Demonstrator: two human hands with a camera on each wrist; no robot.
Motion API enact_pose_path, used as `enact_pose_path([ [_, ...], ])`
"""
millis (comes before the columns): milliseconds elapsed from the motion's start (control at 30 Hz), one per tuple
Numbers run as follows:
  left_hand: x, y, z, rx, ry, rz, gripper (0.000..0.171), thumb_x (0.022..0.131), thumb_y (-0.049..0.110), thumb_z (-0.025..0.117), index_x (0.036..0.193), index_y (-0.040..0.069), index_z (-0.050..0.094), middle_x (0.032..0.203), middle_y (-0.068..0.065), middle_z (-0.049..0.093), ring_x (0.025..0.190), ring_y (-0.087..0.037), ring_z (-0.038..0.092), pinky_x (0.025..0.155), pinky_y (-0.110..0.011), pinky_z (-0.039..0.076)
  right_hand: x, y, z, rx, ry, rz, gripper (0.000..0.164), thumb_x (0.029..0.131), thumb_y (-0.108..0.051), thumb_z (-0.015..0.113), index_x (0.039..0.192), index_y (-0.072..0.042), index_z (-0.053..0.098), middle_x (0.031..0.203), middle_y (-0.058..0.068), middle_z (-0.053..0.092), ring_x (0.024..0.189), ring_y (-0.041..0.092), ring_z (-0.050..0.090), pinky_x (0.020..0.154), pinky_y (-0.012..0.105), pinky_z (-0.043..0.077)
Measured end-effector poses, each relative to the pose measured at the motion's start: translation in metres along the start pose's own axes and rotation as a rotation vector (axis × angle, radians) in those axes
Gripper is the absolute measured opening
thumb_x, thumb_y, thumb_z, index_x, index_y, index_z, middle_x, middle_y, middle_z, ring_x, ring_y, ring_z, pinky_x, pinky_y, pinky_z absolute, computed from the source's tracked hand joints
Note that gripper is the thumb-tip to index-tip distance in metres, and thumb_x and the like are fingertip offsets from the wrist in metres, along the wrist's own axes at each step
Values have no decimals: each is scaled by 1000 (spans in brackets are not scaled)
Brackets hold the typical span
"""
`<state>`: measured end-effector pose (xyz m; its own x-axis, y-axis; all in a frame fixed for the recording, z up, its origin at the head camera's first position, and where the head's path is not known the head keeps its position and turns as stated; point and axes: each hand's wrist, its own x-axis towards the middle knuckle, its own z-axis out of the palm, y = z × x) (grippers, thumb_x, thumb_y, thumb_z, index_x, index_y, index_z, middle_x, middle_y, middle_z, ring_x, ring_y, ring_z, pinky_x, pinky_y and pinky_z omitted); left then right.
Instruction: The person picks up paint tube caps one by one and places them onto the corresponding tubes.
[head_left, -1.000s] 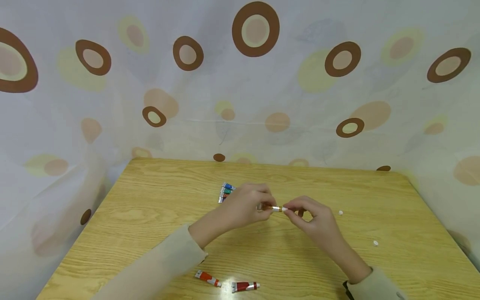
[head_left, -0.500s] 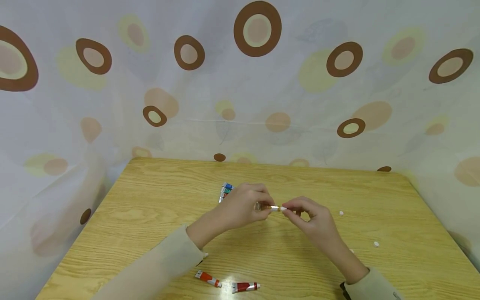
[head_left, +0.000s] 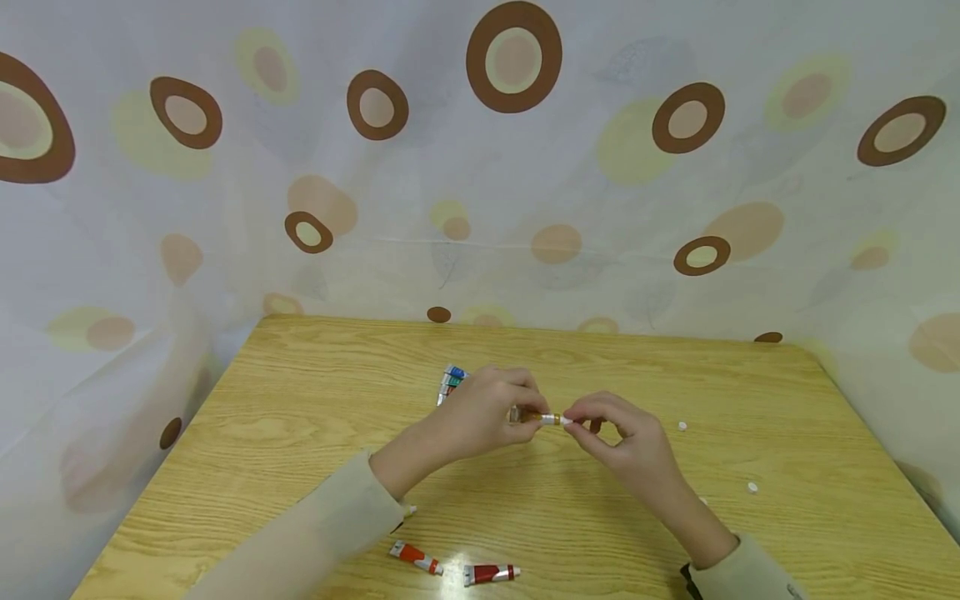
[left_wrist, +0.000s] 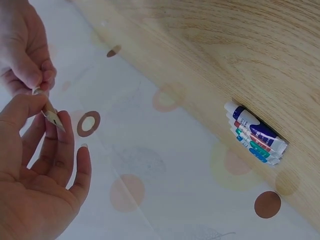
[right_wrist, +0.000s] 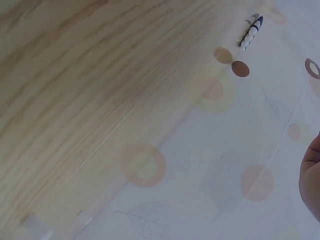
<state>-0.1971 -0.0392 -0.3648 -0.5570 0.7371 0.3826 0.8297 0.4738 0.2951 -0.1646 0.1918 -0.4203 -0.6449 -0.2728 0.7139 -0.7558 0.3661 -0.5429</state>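
In the head view my left hand grips a small paint tube with an ochre-brown and silver body, held sideways over the table. My right hand pinches the white cap at the tube's right end between thumb and forefinger. The left wrist view shows the tube's flat crimped end sticking out between the left thumb and fingers, the other fingers spread. Only an edge of the right hand appears in the right wrist view; its fingertips are out of frame there.
A row of several paint tubes, blue, green, red and purple, lies behind the left hand. Near the front lie an orange-red tube and a dark red tube. White caps lie on the right. A patterned cloth surrounds the table.
Both hands stay nearly in place on the tube and its cap. The left forearm has shifted slightly left, uncovering a white tip beside the sleeve; a white bit shows beside the right wrist.
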Motion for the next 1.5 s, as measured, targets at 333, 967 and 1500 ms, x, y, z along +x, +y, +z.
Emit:
enact_pose_path([
  [333,0,1,-1,24,9,9,5,93,15,77,96,14,80,92,5,71,73,-4,63,75,-20,51,0,-3,-1,-31,-5,46,34,79,13,79,99,-14,77,93,6,74,75,3,58,62,14,46],
  [967,-3,-3,2,57,67,41,4,91,16,79,94,15,81,91,6,71,72,-3,64,76,-25,52,2,-1,0,-45,-65,49,30,81,10,80,98,-15,76,94,2,74,79,2,60,69,18,52],
  [1500,-6,-3,-3,79,32,14,5,91,17,79,95,14,81,92,5,72,73,-4,65,73,-20,46,3,2,-3,-119,-46,-40,46,72,12,85,109,-12,74,102,7,73,87,10,62,78,13,49],
])
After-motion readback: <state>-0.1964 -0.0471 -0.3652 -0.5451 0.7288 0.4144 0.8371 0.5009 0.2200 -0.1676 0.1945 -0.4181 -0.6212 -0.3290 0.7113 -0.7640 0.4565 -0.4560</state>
